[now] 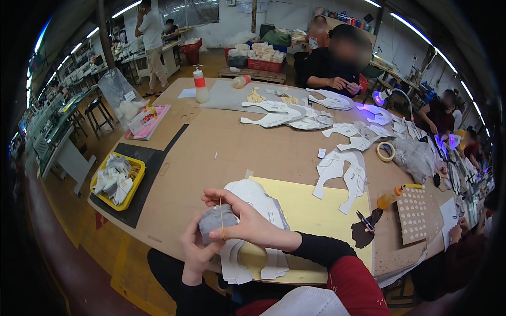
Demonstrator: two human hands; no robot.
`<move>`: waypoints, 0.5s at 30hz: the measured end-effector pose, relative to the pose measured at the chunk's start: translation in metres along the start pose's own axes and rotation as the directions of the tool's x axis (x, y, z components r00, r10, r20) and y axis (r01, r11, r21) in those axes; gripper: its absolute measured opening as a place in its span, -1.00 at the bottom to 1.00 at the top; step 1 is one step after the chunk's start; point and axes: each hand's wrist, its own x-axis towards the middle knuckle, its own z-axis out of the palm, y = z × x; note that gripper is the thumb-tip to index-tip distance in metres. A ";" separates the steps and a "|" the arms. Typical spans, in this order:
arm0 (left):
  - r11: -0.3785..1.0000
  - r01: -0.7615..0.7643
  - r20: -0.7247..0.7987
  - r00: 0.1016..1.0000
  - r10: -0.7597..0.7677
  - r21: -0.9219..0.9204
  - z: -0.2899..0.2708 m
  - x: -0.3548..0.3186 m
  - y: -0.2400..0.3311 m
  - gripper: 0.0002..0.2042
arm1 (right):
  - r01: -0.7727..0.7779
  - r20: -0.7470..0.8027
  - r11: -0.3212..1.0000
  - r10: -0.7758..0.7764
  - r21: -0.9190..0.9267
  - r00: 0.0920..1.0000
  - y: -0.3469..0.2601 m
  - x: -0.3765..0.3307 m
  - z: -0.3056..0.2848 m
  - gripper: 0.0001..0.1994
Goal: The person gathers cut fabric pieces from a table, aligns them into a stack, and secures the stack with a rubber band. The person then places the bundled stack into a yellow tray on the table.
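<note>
Close to the table's near edge I hold a bundle of small grey pieces point(211, 224), stacked together. My left hand point(196, 247) wraps it from the left and below. A thin yellow rubber band point(221, 203) runs taut from the raised fingers of my right hand point(243, 218) down past its thumb, which presses at the bundle's side. Behind and below my hands lies a stack of white curved cut pieces point(253, 197), partly covered by my right hand. Under that stack is a yellow sheet point(316, 210).
A yellow tray point(138, 181) with grey-white bundles and rubber bands stands left. White cut pieces point(345, 171) spread across the table's right. Snips point(365, 221), an orange bottle point(389, 197) and a tape roll point(386, 151) lie right. A co-worker point(337, 68) sits opposite.
</note>
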 end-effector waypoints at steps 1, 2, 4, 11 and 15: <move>1.000 -0.008 0.045 0.999 0.008 0.002 0.001 0.000 0.000 -0.34 | 0.002 -0.002 1.000 -0.002 -0.009 1.000 -0.002 0.000 -0.001 -0.18; 1.000 -0.017 0.090 0.996 0.016 0.004 0.002 -0.001 0.001 -0.33 | -0.012 0.017 1.000 0.013 -0.029 1.000 -0.006 -0.001 -0.002 -0.20; 0.996 -0.029 0.158 0.987 0.016 0.085 -0.002 0.000 0.005 -0.32 | -0.042 0.051 0.996 0.046 -0.075 0.998 -0.013 -0.002 -0.005 -0.25; 0.952 -0.058 0.242 0.970 -0.017 0.302 0.001 -0.002 -0.004 -0.39 | 0.127 0.069 0.939 -0.110 -0.319 0.992 -0.013 -0.002 -0.012 -0.53; 0.908 -0.023 0.260 0.961 -0.096 0.419 0.000 0.003 0.000 -0.42 | 0.336 0.132 0.825 -0.311 -0.454 0.941 -0.012 -0.005 -0.008 -0.75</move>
